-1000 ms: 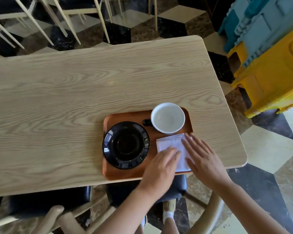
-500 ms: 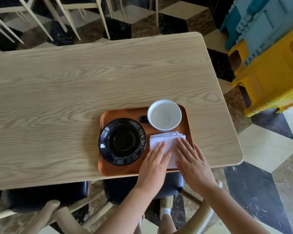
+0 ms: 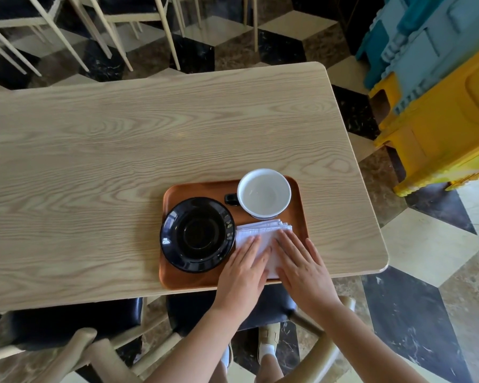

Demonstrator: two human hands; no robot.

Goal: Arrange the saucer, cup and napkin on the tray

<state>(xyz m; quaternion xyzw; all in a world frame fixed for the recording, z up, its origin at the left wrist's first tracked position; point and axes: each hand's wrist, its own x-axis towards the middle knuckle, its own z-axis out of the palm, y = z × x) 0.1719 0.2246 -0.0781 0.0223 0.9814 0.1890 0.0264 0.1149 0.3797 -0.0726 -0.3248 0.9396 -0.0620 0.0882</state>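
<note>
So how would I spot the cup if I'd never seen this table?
Find the brown tray at the near edge of the wooden table. The cup stands in its far right corner, behind the white napkin. It alone is white inside, with a black handle pointing left.

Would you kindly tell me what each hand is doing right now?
Left hand: open, flat on the napkin.
Right hand: open, flat on the napkin.

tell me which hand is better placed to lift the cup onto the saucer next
Right, likely. The right hand lies flat on the folded white napkin directly below the white cup; the left hand sits beside the black round saucer.
</note>
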